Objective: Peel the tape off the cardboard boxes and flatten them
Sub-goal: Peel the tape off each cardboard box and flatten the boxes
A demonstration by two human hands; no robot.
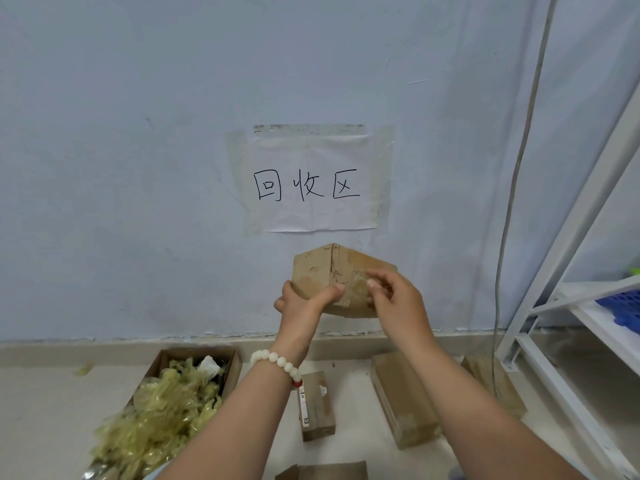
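Handwritten paper sign [313,183] taped to blue wall [104,133], white metal shelf [602,328] with blue crate [620,303] at right

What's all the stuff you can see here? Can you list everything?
wall: one, pale blue, behind everything
paper sign: one, white with black writing, taped to the wall
held box: one, brown, up in front of the wall
tape: one patch, shiny yellowish, on the held box
floor boxes: four, brown, on the floor
scrap box: one, brown, open, floor left
peeled tape pile: one, yellowish, filling the scrap box
shelf: one, white, right
basket: one, blue, on the shelf
cable: one, dark, hanging beside the shelf
bracelet: one, white beads, left wrist
left hand: one, grips the held box
right hand: one, pinches the tape
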